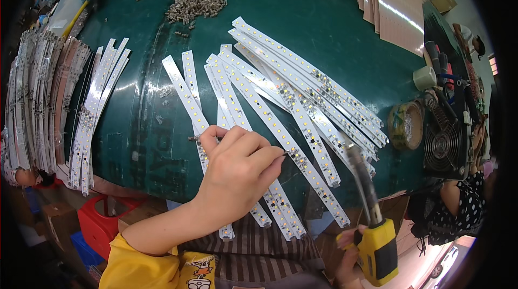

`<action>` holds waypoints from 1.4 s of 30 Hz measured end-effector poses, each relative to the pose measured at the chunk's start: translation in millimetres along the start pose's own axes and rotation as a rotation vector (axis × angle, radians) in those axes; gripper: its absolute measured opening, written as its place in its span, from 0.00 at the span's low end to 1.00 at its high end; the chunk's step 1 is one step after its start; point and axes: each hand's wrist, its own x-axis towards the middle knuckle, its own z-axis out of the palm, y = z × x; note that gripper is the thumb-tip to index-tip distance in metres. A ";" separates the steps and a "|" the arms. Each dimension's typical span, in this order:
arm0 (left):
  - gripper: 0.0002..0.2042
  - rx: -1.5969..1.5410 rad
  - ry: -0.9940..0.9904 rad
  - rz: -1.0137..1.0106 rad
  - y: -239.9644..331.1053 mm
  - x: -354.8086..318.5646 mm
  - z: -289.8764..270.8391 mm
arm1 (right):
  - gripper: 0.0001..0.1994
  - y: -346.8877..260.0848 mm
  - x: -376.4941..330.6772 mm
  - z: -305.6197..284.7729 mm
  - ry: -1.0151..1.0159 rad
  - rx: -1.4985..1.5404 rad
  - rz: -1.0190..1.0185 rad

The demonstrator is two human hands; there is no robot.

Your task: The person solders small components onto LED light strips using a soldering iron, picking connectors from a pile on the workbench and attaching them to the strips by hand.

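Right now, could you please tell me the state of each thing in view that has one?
Left hand, closed in a pinch, contents unclear
Right hand, closed around the soldering gun
Soldering gun, held, power state unclear
LED strips, unlit, fanned out, overlapping
Small metal parts, loosely heaped
Cooling fan, running or stopped unclear

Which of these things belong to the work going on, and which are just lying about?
In the work:
strips
tool, held by the right hand
left hand, over the strips
probably the heap of small parts

Seemingly just lying about:
tape roll
fan
red stool
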 end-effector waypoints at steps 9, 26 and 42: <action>0.07 -0.053 -0.068 -0.016 1.8 -0.6 -9.2 | 0.22 26.9 6.2 23.2 0.126 -0.200 0.158; 0.11 0.113 0.163 -0.265 -125.5 79.0 -90.1 | 0.30 22.1 5.3 59.8 0.108 0.064 -0.161; 0.05 0.164 0.037 -0.156 -135.3 109.0 -75.4 | 0.31 11.4 26.6 37.9 0.231 -0.217 0.043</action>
